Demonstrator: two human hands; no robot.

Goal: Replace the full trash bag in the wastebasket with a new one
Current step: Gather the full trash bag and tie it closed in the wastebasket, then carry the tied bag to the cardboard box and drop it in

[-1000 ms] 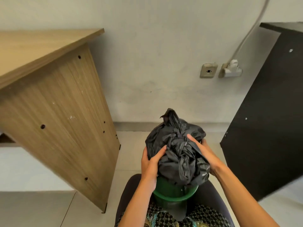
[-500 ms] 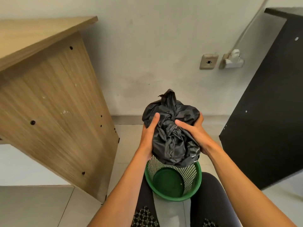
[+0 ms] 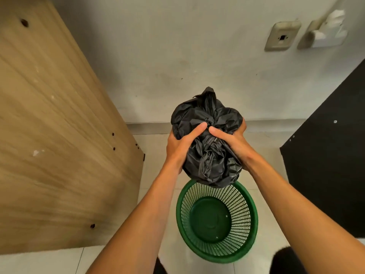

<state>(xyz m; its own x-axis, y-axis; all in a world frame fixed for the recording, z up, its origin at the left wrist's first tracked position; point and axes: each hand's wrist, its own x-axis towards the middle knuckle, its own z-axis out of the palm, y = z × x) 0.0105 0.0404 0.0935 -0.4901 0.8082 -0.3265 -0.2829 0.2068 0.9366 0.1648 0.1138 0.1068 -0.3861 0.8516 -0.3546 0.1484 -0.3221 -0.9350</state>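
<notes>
A full black trash bag [image 3: 207,155], knotted at the top, hangs in the air in front of me. My left hand [image 3: 180,147] grips its left side and my right hand [image 3: 233,143] grips its right side, thumbs nearly touching across the front. Below the bag, on the tiled floor, stands the green mesh wastebasket [image 3: 248,212]. It is upright and empty, with its solid green bottom showing. The bag's lower end hides a bit of the basket's far rim.
A light wooden desk side panel [image 3: 59,145] rises close on the left. A black cabinet panel [image 3: 331,165] stands on the right. Behind is a white wall with a socket plate [image 3: 282,36] and a white plug [image 3: 325,34]. My dark-clothed knee [image 3: 286,260] shows at the bottom right.
Both hands have lifted the black bag up out of the green basket and away from it. The basket now stands empty, and the camera has tilted down and closer.
</notes>
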